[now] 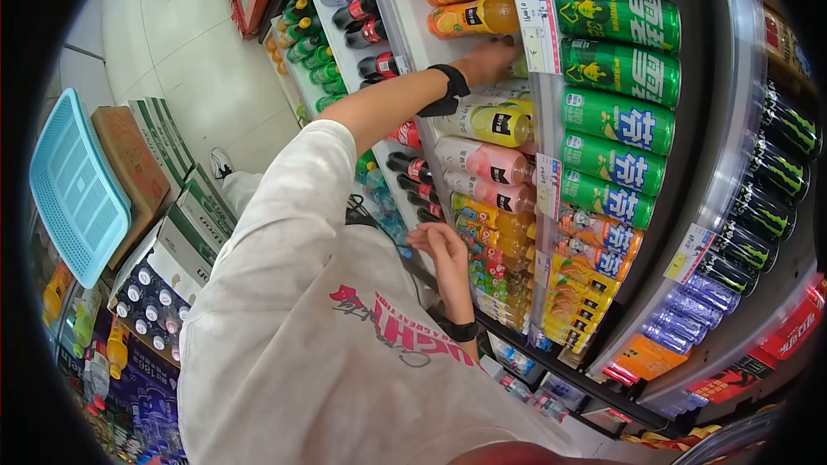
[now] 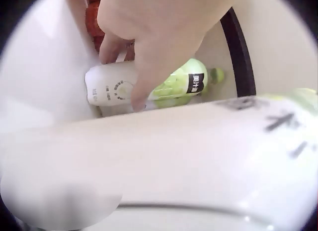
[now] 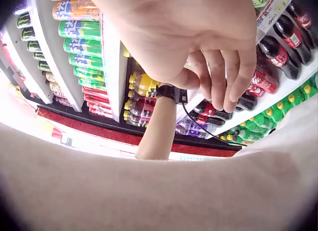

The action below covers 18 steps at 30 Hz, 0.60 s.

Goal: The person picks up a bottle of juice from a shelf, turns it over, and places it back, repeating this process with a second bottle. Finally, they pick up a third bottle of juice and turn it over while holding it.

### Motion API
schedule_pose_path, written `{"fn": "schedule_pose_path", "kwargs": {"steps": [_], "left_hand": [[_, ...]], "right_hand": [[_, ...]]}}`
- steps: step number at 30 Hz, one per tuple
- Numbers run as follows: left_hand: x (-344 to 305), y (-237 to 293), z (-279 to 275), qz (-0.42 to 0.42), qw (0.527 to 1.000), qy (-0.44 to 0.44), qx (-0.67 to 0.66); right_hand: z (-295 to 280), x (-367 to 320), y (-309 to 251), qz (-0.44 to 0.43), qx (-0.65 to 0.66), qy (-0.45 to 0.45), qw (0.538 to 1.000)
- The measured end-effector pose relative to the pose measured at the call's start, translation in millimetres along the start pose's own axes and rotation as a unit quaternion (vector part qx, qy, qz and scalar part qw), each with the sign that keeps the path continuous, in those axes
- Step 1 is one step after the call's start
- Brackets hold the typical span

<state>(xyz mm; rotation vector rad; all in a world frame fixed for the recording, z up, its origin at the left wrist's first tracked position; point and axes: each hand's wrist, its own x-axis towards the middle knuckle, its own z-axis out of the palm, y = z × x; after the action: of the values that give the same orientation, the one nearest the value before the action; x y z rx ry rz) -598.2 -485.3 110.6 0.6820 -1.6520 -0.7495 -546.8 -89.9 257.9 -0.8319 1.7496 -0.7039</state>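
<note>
My left hand (image 1: 484, 62) reaches between the drink rows on the shelf, a black strap round its wrist. In the left wrist view that hand (image 2: 159, 32) grips a juice bottle (image 2: 186, 82) with a white and pale green label, lying on its side in this view. Its thumb crosses the near side and its fingers go over the far side. Another white-labelled bottle (image 2: 198, 136) fills the foreground, close to the camera. My right hand (image 1: 446, 263) hangs before the shelf with nothing in it. The right wrist view shows this hand (image 3: 198, 47) with loosely bent fingers.
Orange juice bottles (image 1: 472, 17) and yellow-labelled bottles (image 1: 495, 123) flank the left hand. Green cans (image 1: 618, 120) line the neighbouring shelf behind a price-tag rail (image 1: 538, 26). Cola bottles (image 1: 366, 33) stand on another shelf. A blue plastic basket (image 1: 82, 194) rests near cartons.
</note>
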Motion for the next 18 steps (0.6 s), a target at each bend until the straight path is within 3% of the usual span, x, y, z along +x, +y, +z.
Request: {"fn": "schedule_pose_path", "kwargs": {"steps": [3,6,9,13,18], "left_hand": [[2,13,-45,-0.017,0.988,-0.103,-0.113],[4,23,-70,-0.012,0.976,-0.146,-0.161],[0,10,-48,0.041,0.98,-0.119,-0.157],[3,8,-28,-0.046,0.958,-0.154,-0.239],[0,23,-48,-0.025,0.972,-0.185,-0.141]], "right_hand": [[-3,-1,-1,0.001,-0.002,0.003,1.0],[-6,-2,6,0.008,0.003,0.01,1.0],[-8,-1,11,0.017,-0.005,0.007,1.0],[-9,0,9,0.014,-0.003,0.004,1.0],[-8,-1,10,0.008,0.004,0.005,1.0]]}}
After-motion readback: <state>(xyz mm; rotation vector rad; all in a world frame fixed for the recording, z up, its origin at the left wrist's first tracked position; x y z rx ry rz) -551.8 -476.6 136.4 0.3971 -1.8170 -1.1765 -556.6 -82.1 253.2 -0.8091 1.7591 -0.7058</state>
